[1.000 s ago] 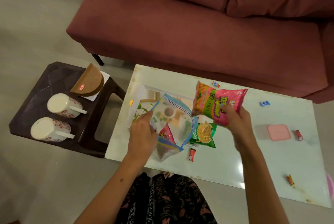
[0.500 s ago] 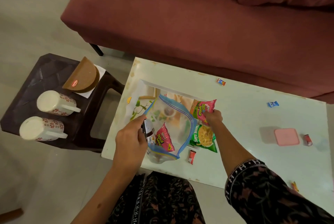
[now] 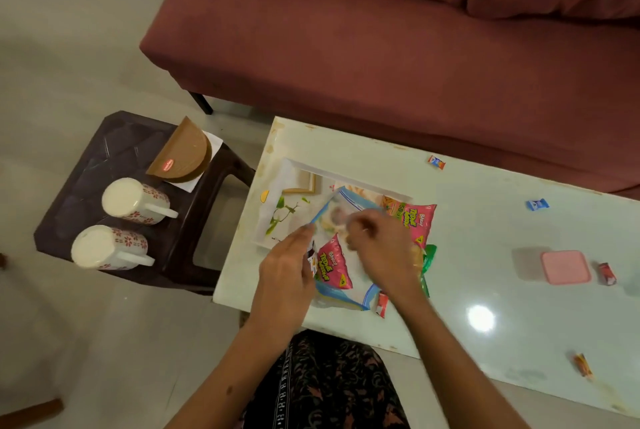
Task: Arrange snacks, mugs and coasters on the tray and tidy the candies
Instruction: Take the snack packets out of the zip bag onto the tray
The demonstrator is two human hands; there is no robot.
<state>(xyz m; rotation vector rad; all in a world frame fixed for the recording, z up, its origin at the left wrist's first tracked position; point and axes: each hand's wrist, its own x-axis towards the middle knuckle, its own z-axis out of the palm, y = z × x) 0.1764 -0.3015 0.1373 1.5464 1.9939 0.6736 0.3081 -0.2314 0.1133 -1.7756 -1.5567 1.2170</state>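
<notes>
A clear zip bag (image 3: 349,276) with a blue rim lies at the table's near edge, partly over the leaf-print tray (image 3: 289,186). My left hand (image 3: 287,269) pinches the bag's left rim. My right hand (image 3: 379,248) is blurred at the bag's mouth, fingers curled. One pink snack packet (image 3: 414,217) lies on the tray's right end. A second pink packet (image 3: 332,266) shows inside the bag. A green packet (image 3: 428,264) is partly hidden under my right wrist. Two floral mugs (image 3: 135,200) (image 3: 107,247) and brown coasters (image 3: 183,151) sit on the dark stool (image 3: 86,158).
Wrapped candies lie scattered on the white table (image 3: 485,248): an orange one (image 3: 436,162), a blue one (image 3: 537,204), red ones (image 3: 606,273) (image 3: 382,304), and one near the front edge (image 3: 583,364). A pink box (image 3: 565,266) stands at the right. A maroon sofa (image 3: 381,30) runs behind the table.
My right hand lowered the large pink packet onto the tray's right end, released it, and moved left to the bag's mouth. My left hand kept hold of the bag.
</notes>
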